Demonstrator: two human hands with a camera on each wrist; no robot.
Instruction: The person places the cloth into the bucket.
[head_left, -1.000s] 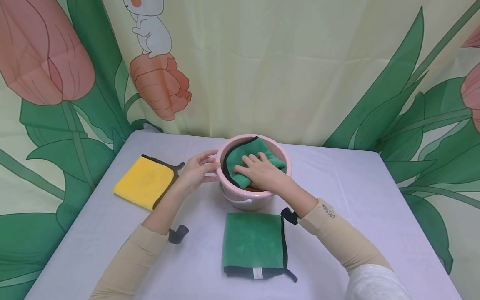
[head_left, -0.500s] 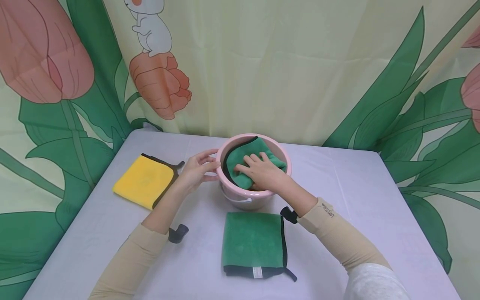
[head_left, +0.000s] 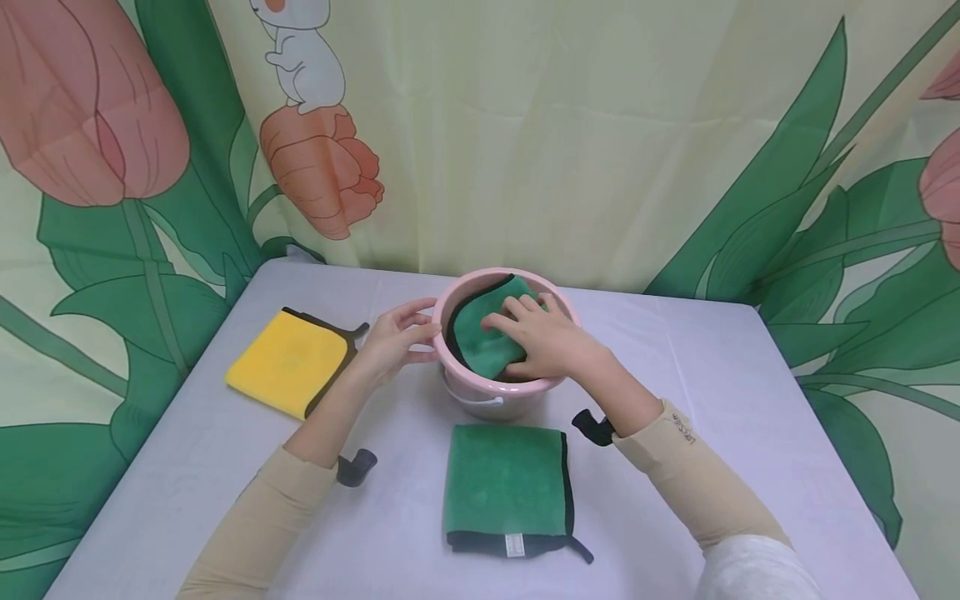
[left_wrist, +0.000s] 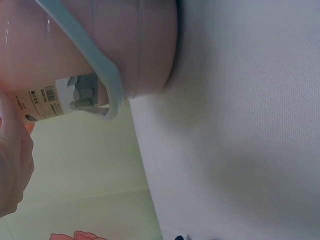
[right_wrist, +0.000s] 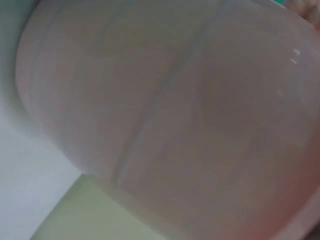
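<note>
A pink bucket (head_left: 521,406) stands upright near the back of the table, with a green cloth (head_left: 472,327) edged in black inside it. My left hand (head_left: 393,337) touches the left of the rim with extended fingers. My right hand (head_left: 551,337) reaches into the bucket over the cloth, its fingers spread; the lower thumb side is partly down inside, and firm contact with the cloth cannot be made out. In the left wrist view, the bucket's pale handle (left_wrist: 107,75) hangs down beside a printed label (left_wrist: 52,100). The bucket wall (right_wrist: 165,110) fills most of the right wrist view.
A folded green cloth (head_left: 506,483) with black edging and a white tag lies in front of the bucket. To the left lies a folded yellow cloth (head_left: 292,362). A printed curtain (head_left: 525,142) hangs behind the table (head_left: 660,500).
My right hand has shifted to the right and lifted slightly across the cloth in the bucket. My left hand stays at the rim.
</note>
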